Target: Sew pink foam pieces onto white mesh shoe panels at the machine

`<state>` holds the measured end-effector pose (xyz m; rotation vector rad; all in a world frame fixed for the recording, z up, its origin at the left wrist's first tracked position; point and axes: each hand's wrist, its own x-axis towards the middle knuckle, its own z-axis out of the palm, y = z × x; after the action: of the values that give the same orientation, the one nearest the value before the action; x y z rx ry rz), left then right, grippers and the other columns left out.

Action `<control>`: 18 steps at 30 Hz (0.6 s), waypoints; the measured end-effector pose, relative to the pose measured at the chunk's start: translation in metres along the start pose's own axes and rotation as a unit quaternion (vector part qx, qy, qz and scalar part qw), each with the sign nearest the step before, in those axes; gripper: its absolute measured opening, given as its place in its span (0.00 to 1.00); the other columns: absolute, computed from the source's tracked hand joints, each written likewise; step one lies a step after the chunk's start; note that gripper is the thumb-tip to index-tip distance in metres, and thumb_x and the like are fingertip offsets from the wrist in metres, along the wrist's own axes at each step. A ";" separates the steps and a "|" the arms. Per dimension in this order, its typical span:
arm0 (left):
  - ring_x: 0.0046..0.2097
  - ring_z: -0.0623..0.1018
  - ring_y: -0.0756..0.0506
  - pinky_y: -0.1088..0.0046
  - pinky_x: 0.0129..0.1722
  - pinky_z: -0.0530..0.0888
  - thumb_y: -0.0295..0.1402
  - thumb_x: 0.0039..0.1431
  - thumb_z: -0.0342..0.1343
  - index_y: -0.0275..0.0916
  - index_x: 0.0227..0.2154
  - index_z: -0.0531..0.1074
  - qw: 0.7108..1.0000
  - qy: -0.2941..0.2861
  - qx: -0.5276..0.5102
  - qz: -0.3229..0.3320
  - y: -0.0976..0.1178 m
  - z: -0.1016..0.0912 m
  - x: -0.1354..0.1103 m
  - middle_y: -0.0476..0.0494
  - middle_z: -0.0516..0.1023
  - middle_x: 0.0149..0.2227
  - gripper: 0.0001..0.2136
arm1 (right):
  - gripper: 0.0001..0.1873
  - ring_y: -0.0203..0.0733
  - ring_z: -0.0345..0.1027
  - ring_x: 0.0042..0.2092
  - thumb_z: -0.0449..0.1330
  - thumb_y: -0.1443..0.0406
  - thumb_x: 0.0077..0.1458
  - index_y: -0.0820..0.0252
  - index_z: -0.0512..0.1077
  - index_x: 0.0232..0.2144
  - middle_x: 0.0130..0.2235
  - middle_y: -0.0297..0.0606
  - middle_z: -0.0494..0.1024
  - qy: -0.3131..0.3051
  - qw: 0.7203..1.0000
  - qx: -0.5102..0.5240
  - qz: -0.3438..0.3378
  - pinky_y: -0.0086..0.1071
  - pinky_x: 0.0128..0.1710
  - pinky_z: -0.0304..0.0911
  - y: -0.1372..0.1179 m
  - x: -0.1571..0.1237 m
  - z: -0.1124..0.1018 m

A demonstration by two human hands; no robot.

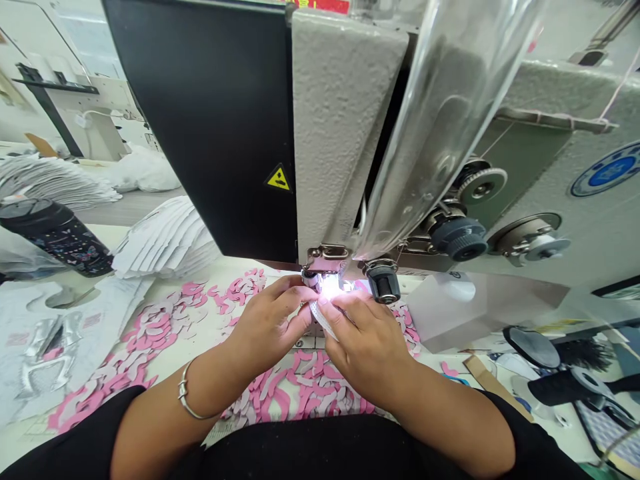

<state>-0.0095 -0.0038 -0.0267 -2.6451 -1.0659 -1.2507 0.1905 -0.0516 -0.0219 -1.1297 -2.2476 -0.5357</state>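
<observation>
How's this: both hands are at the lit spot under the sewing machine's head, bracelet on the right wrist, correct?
Wrong wrist: the head view shows the bracelet on the wrist of the left hand, not the right hand. Both hands are indeed at the lit spot under the sewing machine's head.

Well left of left hand (273,327): black bottle (63,237), butterflies printed on side. Farther off, beyond left hand and past bottle: white plastic bag (143,170), bunched up. Behind bag: second machine (97,123), pale body; white thread cones (44,69) near it. Right of right hand (367,347): brown cardboard strip (495,387), lying slantwise. Farther right: oval object (533,348), grey face, dark rim; dark-bristled brush (583,353) just beside it.
</observation>
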 end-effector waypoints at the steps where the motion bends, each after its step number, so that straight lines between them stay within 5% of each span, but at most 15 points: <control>1: 0.47 0.76 0.46 0.68 0.47 0.75 0.27 0.61 0.56 0.43 0.44 0.72 1.000 0.000 -0.004 0.000 -0.001 0.000 0.000 0.45 0.74 0.45 0.10 | 0.20 0.49 0.70 0.47 0.54 0.65 0.61 0.62 0.70 0.55 0.46 0.44 0.77 0.001 1.000 0.001 0.000 0.44 0.48 0.67 0.000 0.000 0.000; 18: 0.46 0.77 0.46 0.68 0.46 0.76 0.29 0.61 0.56 0.42 0.39 0.74 0.999 -0.003 -0.035 -0.017 -0.008 0.003 0.004 0.45 0.77 0.43 0.05 | 0.22 0.51 0.69 0.49 0.55 0.64 0.61 0.61 0.69 0.57 0.46 0.47 0.77 -0.009 1.000 0.015 0.003 0.46 0.50 0.67 0.002 -0.001 0.003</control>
<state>-0.0106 0.0051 -0.0282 -2.6949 -1.0915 -1.3096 0.1916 -0.0491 -0.0247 -1.1289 -2.2588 -0.4891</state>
